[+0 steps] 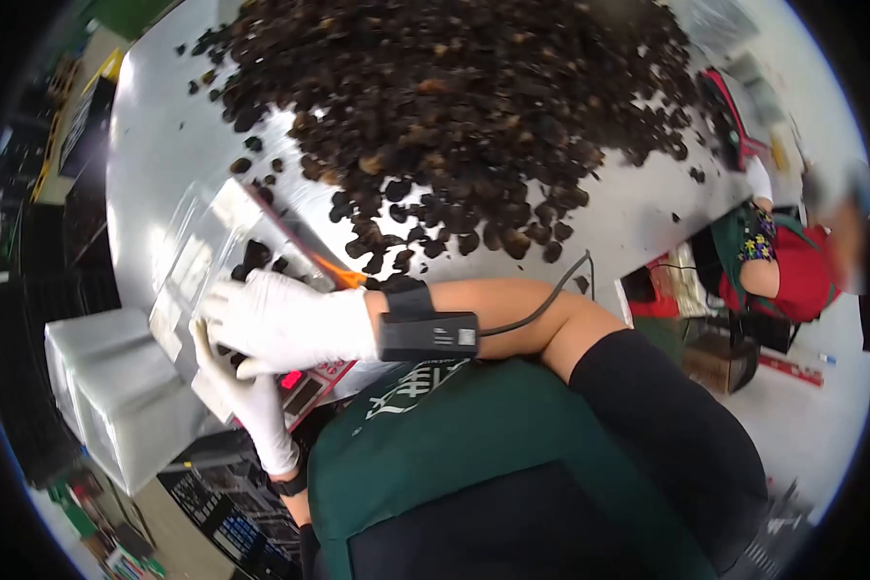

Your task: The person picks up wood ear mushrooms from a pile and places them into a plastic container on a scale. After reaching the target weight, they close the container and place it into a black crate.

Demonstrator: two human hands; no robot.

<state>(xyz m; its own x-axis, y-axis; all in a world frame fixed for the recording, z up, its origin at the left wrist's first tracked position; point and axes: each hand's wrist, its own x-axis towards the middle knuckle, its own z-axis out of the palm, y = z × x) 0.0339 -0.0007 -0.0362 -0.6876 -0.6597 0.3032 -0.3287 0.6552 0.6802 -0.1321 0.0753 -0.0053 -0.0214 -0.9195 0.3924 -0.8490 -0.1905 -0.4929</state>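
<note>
My right hand [285,319], in a white glove, reaches across from the right over a clear plastic tray [188,256], its fingers bent down; what they hold is hidden. Just below it my left hand [251,401], also gloved, is cupped at the tray's near side, with dark pieces [230,358] showing between the two hands. More dark flat pieces [258,255] lie in the tray by my right hand. Partly covered by my hands is a red-edged scale [304,396] with a lit red display. An orange-handled tool [340,272] lies beside the tray.
A large heap of dark dried pieces [445,106] spreads over the metal table [145,135]. Stacked clear plastic containers [126,396] stand at the left. Another person in red [802,271] works at the right. A cable [541,309] runs from my right wrist device.
</note>
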